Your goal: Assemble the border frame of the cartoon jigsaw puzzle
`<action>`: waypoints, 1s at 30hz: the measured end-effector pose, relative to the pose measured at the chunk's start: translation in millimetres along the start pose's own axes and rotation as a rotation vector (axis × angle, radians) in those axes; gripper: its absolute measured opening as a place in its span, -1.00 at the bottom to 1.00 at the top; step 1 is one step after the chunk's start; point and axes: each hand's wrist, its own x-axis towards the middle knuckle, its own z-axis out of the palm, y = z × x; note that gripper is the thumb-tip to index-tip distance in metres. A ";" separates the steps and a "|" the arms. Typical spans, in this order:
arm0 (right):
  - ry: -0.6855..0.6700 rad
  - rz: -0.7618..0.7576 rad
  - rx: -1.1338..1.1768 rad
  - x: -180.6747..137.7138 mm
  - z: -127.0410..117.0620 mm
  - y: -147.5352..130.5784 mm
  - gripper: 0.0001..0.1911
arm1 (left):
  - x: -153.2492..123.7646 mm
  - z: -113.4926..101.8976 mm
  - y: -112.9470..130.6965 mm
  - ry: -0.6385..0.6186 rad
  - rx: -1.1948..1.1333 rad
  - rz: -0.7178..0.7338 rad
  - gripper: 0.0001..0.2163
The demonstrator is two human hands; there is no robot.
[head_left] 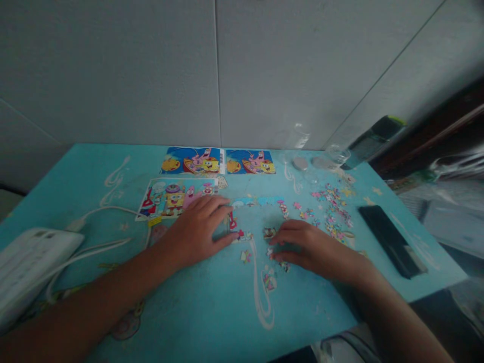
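Near the middle of the turquoise table (212, 307), your left hand (196, 229) lies flat, fingers spread, against the joined puzzle pieces (245, 235). Your right hand (313, 249) curls over loose pieces (269, 232); whether it pinches one, you cannot tell. Assembly looks barely begun. Next, check a piece against the picture card (176, 196) toward the far edge. No writing is legible, only cartoon prints.
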 end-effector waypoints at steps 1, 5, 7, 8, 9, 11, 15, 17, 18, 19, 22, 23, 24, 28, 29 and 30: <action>-0.014 -0.007 0.002 0.6 1.1 -1.2 -0.78 | 0.1 -0.3 0.3 -0.002 0.005 0.003 -0.51; -0.020 -0.025 0.000 3.4 5.7 -6.3 -0.83 | 0.2 -0.3 1.1 -0.009 0.019 0.007 -0.51; -0.010 -0.042 -0.011 4.2 7.4 -7.6 -0.83 | 0.1 0.8 0.8 -0.008 0.016 0.002 -0.52; -0.002 -0.052 -0.019 4.3 8.1 -7.8 -0.81 | -0.1 1.5 0.4 -0.006 0.014 -0.001 -0.52; 0.008 -0.060 -0.026 4.3 8.7 -7.8 -0.79 | -0.3 2.2 -0.1 -0.007 0.013 -0.001 -0.52; 0.035 -0.061 -0.039 4.1 9.7 -7.3 -0.76 | -0.8 3.2 -1.2 -0.013 0.017 0.001 -0.51; 0.043 -0.037 -0.063 3.2 10.0 -5.5 -0.72 | -0.7 2.4 -1.5 -0.024 0.015 0.000 -0.51; 0.032 -0.030 -0.069 3.1 9.8 -4.6 -0.71 | -0.4 1.2 -0.6 -0.022 0.001 -0.006 -0.51; 0.028 -0.026 -0.069 3.1 9.7 -4.2 -0.71 | -0.2 0.8 -0.2 -0.021 -0.005 -0.009 -0.52; 0.027 -0.024 -0.069 3.2 9.7 -4.0 -0.71 | -0.1 0.5 0.2 -0.020 -0.008 -0.012 -0.52; 0.019 -0.023 -0.063 3.7 9.3 -4.8 -0.72 | 0.0 1.0 0.2 -0.016 -0.008 -0.014 -0.52; 0.016 -0.024 -0.058 3.9 9.0 -5.5 -0.73 | -0.1 1.4 -0.1 -0.016 -0.006 -0.013 -0.52; 0.016 -0.027 -0.049 4.0 8.6 -6.3 -0.74 | -0.2 1.9 -0.5 -0.012 -0.005 -0.011 -0.52; 0.012 -0.036 -0.013 4.1 6.6 -7.8 -0.78 | -0.7 2.3 -1.0 0.001 -0.001 -0.003 -0.52; 0.007 -0.034 -0.008 3.8 5.7 -7.3 -0.78 | -0.7 1.9 -0.9 0.003 0.001 -0.001 -0.52; 0.000 -0.033 -0.004 3.3 4.5 -6.3 -0.79 | -0.7 1.4 -0.7 0.003 0.004 0.003 -0.52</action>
